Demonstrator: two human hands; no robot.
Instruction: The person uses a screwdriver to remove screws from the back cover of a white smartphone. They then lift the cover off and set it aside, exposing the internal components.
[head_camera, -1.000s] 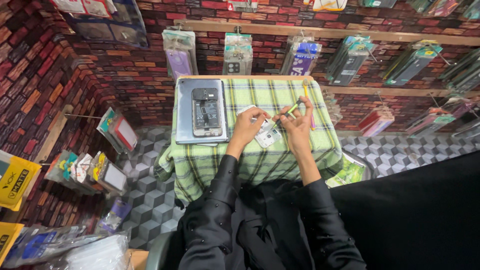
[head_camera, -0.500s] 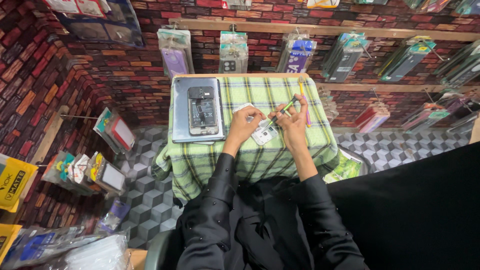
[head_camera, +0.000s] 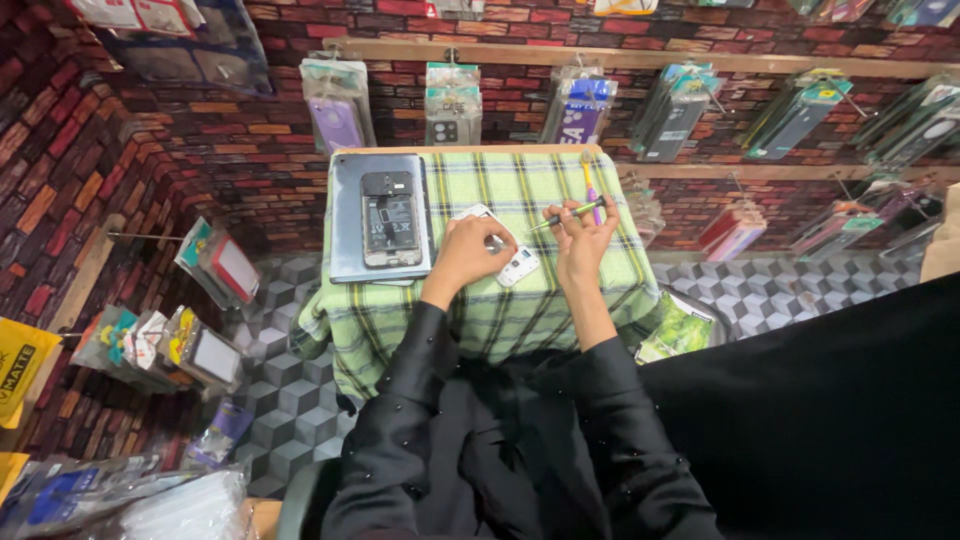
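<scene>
Right at the middle of the small table, a white phone back cover (head_camera: 512, 262) lies on the green plaid cloth (head_camera: 520, 200), with the left hand (head_camera: 468, 255) closed over its left end, pinning it down. At about three o'clock from it, the right hand (head_camera: 583, 238) pinches a slim green-handled screwdriver (head_camera: 566, 213), tip angled toward the cover. At nine o'clock sits a grey work mat (head_camera: 345, 215) carrying an opened phone (head_camera: 390, 218). Up at one o'clock lies a purple tool (head_camera: 592, 185).
</scene>
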